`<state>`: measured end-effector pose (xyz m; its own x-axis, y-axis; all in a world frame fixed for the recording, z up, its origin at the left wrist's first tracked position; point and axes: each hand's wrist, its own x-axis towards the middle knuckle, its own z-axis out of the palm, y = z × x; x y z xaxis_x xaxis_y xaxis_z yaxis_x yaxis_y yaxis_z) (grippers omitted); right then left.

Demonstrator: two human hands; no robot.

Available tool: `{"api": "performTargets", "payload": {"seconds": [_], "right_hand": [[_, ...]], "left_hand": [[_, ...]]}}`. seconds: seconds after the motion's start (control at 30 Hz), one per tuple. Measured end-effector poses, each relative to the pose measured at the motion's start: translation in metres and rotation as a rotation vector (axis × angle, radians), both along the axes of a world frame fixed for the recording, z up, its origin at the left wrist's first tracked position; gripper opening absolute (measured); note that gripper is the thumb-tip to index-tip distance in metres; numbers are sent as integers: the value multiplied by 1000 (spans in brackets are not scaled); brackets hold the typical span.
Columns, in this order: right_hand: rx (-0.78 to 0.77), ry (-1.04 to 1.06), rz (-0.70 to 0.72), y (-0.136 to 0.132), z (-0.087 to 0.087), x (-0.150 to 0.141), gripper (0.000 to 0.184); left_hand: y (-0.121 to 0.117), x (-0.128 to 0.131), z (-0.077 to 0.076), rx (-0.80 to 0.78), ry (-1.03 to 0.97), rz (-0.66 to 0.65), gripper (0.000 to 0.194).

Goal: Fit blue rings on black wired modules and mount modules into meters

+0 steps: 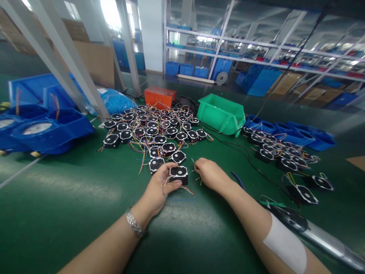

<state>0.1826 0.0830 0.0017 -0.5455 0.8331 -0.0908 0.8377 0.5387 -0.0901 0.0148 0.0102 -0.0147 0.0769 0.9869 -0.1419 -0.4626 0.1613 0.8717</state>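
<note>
Black motor [178, 175] gripped in the left hand [158, 188]

The left thumb and fingers clasp it by its left end, and its thin coloured wires [186, 189] trail below. The right hand [211, 173] is just beside it, fingers bunched at some small screws [193, 171]; whether they grip one, I cannot tell. Beyond the hands, many similar motors [172, 131] crowd the green surface [94, 205], backed by an orange-red box [156, 97]. A green bin [218, 114] stands to their right, tilted in view. Farther right is a second cluster of motors [287, 164]; a black-and-silver cylindrical tool [319, 236] lies near the right forearm. Blue housings [65, 131] sit far left.
</note>
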Motion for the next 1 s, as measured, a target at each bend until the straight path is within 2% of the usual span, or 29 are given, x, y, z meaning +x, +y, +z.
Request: {"api": "performTargets", "payload": {"seconds": [0.1,0.2,0.3,0.47,0.57,0.8,1.0], "right_hand": [[-84,320,-169,-2,3,0,7],[-396,660,-320,-12,13,-3,8],[-682,836,-344,-23,22,-7,13],[-898,995,-334,-32,26,-11,27],[-947,1050,-323,-32,23,-11,30],[-930,1044,-358,-33,21,-13,33],[-1021,1093,-388,-34,19,-15,39]], "left_hand": [[-1,0,1,15,-19,-18,48],[0,0,1,20,-11,-18,51],[1,-1,1,49,15,5,50],[3,0,-1,112,44,39,48],[3,1,-1,122,54,34,48],[2,1,-1,145,70,24,48],[2,3,1,115,75,52,47]]}}
